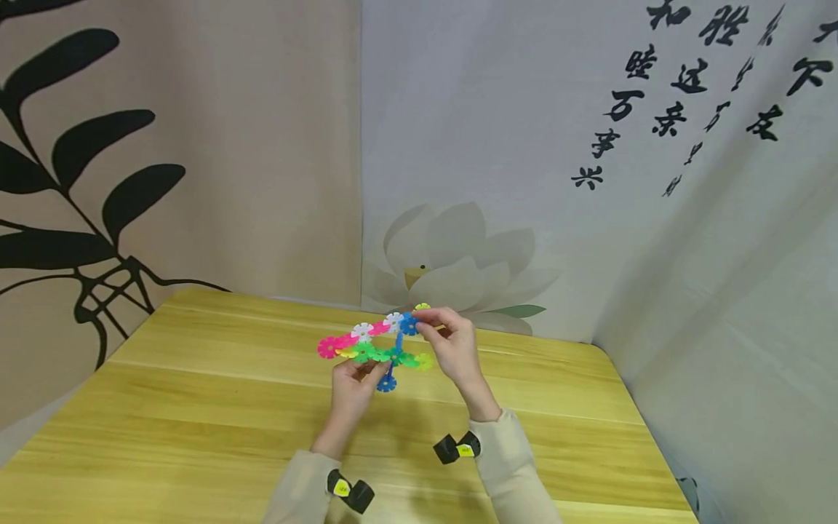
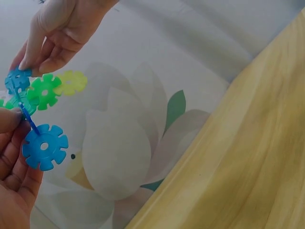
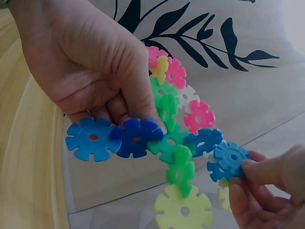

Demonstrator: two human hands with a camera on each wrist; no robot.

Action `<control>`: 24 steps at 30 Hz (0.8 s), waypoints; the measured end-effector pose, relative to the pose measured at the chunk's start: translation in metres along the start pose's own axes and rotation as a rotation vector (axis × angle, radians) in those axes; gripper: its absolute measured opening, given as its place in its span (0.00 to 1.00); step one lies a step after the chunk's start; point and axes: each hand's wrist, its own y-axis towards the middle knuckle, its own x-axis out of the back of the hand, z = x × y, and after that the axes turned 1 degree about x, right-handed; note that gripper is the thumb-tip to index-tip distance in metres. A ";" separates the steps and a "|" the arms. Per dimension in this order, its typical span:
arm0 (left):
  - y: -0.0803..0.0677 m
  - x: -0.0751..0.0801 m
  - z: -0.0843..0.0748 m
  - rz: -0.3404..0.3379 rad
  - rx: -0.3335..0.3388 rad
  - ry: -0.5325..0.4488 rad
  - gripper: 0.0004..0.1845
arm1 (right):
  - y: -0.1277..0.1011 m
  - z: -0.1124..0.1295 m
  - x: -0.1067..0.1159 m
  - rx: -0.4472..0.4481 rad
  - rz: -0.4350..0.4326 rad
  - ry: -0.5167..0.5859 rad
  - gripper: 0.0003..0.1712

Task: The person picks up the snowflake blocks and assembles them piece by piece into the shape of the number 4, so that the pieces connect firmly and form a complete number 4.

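Note:
Both hands hold up one structure of joined snowflake-shaped plastic discs (image 1: 363,351) above the table. My left hand (image 1: 351,391) grips it from below, its thumb by a dark blue disc (image 3: 137,138) beside the teal centre disc (image 3: 171,143). A lighter blue disc (image 2: 45,147) sticks out at that end. My right hand (image 1: 453,347) pinches a blue disc (image 3: 231,159) between thumb and fingers at the far right corner. One row runs pink (image 3: 199,116) and white; another is green (image 3: 179,171), ending in a pale yellow disc (image 3: 184,210).
Under the hands lies a wooden table (image 1: 196,407). Behind it hangs a pale curtain (image 1: 471,145) printed with a lotus and black characters; black leaves are printed at the left. Each sleeve carries a black wrist camera (image 1: 350,491).

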 end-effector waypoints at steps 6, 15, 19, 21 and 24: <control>0.001 0.001 0.009 0.015 0.030 0.009 0.03 | 0.002 0.013 0.003 0.012 0.052 -0.007 0.06; 0.002 0.003 0.030 0.011 0.046 0.045 0.03 | 0.007 -0.012 0.005 0.112 0.150 -0.096 0.07; 0.001 0.004 0.032 0.016 0.037 0.031 0.02 | 0.008 -0.011 0.007 0.158 0.187 -0.158 0.08; 0.000 0.004 0.031 0.022 0.037 0.013 0.02 | 0.009 -0.010 0.009 0.168 0.220 -0.177 0.08; -0.001 0.004 0.031 0.032 0.041 -0.033 0.02 | 0.008 -0.010 0.011 0.163 0.293 -0.199 0.13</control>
